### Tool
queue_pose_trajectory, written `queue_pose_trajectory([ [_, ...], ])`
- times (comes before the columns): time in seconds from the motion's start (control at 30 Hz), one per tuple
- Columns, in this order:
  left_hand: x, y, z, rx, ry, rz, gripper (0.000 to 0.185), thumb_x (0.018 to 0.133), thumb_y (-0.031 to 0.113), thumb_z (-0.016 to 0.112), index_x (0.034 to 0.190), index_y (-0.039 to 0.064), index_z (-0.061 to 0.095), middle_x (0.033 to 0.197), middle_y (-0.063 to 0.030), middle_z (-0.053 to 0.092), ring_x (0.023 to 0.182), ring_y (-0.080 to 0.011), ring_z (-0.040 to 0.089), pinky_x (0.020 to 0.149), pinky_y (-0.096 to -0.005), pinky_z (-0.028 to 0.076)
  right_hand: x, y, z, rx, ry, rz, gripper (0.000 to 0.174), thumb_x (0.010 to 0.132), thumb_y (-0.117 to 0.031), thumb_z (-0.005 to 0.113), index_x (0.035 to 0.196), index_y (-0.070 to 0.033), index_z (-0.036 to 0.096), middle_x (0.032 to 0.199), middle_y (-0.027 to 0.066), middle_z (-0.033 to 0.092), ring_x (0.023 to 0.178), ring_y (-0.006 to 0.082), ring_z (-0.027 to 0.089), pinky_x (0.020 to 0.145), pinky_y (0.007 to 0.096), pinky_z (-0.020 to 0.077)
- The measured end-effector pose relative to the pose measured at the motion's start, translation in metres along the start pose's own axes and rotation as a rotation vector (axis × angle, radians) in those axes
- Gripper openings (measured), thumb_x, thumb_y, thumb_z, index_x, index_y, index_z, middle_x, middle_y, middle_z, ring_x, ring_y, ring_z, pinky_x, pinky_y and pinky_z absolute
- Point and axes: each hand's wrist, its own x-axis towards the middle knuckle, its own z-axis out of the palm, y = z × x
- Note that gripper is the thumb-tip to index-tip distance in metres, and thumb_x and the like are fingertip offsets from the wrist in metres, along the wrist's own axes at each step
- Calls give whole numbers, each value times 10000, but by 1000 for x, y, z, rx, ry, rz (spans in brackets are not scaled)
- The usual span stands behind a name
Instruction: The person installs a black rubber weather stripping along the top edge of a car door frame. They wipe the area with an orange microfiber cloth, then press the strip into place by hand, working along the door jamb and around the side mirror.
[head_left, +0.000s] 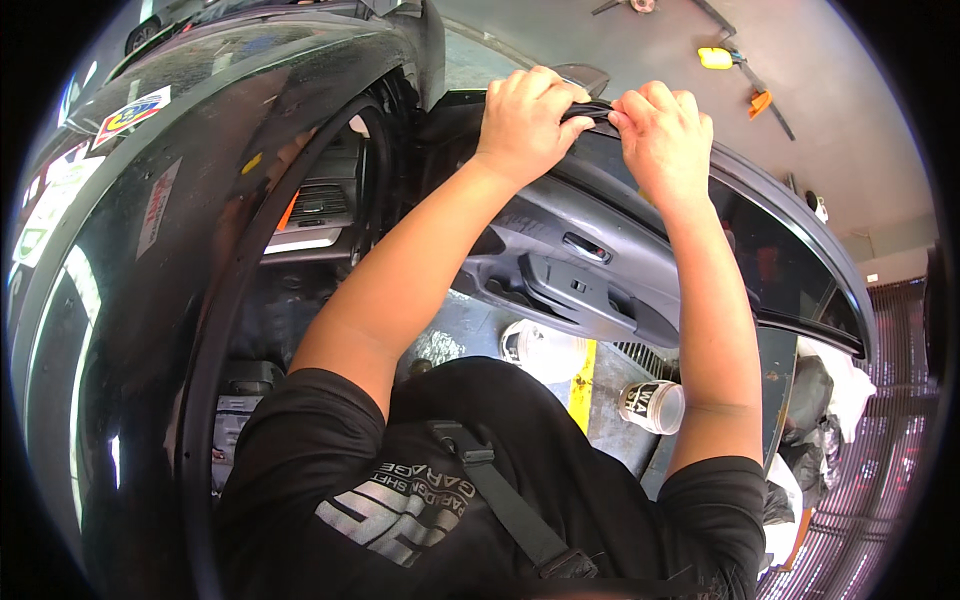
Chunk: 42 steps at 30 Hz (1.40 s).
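Both of my arms reach out over an open black car door. My left hand (525, 124) grips a black rubber-like strip (591, 110) at the upper edge of the door, thumb underneath. Close by on the right, my right hand (666, 139) pinches the same strip between thumb and fingers. A short length of it shows between the hands; the rest is hidden behind them. Below lies the grey door trim panel (517, 225) with its inner door handle (587, 247) and window switch (578, 286). The dark window frame (795, 202) curves away to the right.
The car's body and door opening seal (225, 322) fill the left, with dashboard air vents (319, 201) inside. Two lettered buckets, one larger (544, 349) and one smaller (652, 409), stand on the floor below the door. Plastic bags (814, 420) lie at right.
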Motion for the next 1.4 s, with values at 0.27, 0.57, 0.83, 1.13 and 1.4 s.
queue_pose_trajectory([
  [0.27,-2,-7,1,-26,42,59,332,812,397,931,1060,218,801,998,55,725,956,-237,676,910,-448,424,1,-2,-1,21,-8,11,130,932,-323,834,971,-220,764,1006,-65,652,1008,225,635,859,461,488],
  [0.57,-8,-11,11,3,134,79,265,796,410,927,964,242,811,960,78,724,986,-215,657,952,-444,391,-2,-2,1,46,31,6,136,917,-310,848,951,-217,756,992,-54,640,979,227,623,847,454,467],
  [0.83,-46,-46,-25,164,76,29,458,838,423,898,1274,301,830,1124,66,707,1088,-215,634,987,-428,399,-1,-3,2,41,48,5,131,919,-313,848,939,-219,760,997,-44,629,973,226,625,843,443,460],
  [1.13,-18,-35,-22,109,-7,89,559,840,528,881,1333,274,806,1131,26,696,1109,-220,632,1005,-429,404,-2,-4,3,50,42,4,114,928,-316,844,953,-233,769,1012,-48,634,989,221,631,854,448,461],
  [1.4,-2,-31,-14,37,10,175,241,860,395,889,1043,241,858,1007,82,703,1021,-193,652,935,-417,402,0,-3,2,61,32,3,114,924,-308,845,953,-235,762,995,-49,635,975,229,629,853,454,464],
])
